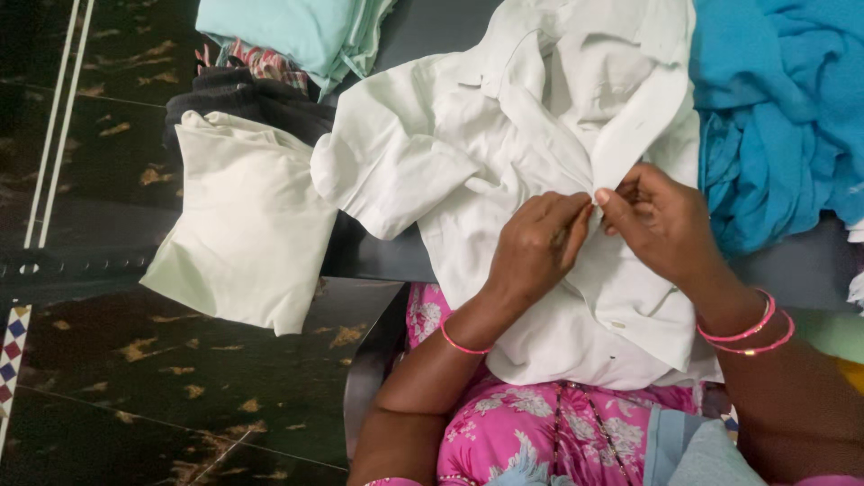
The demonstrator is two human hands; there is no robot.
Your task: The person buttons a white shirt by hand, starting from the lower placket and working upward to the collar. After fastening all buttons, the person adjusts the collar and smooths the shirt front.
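Right, we have the white shirt (540, 135) spread over the dark bench (378, 256), its lower part draped onto our lap. Both hands meet at the front placket, roughly mid-shirt. Left hand (538, 241) is closed in a pinch, fingertips gripping the fabric edge. Right hand (661, 220) is closed the same way, thumb and forefinger gripping the opposite edge, the two pinches touching. Probably a button being worked there, but the button itself is hidden by the fingers.

Why held so: the shirt lies flat and close so both edges stay aligned and slack; the collar points away from us.

Pose: both wrists angle inward, forearms coming up from the bottom of the view, palms partly facing each other. Pink bangles sit on both wrists.

Around: a cream folded cloth (238, 225) hangs off the bench's left edge, a pale green pile (288, 31) at top, a blue cloth heap (783, 117) at right.
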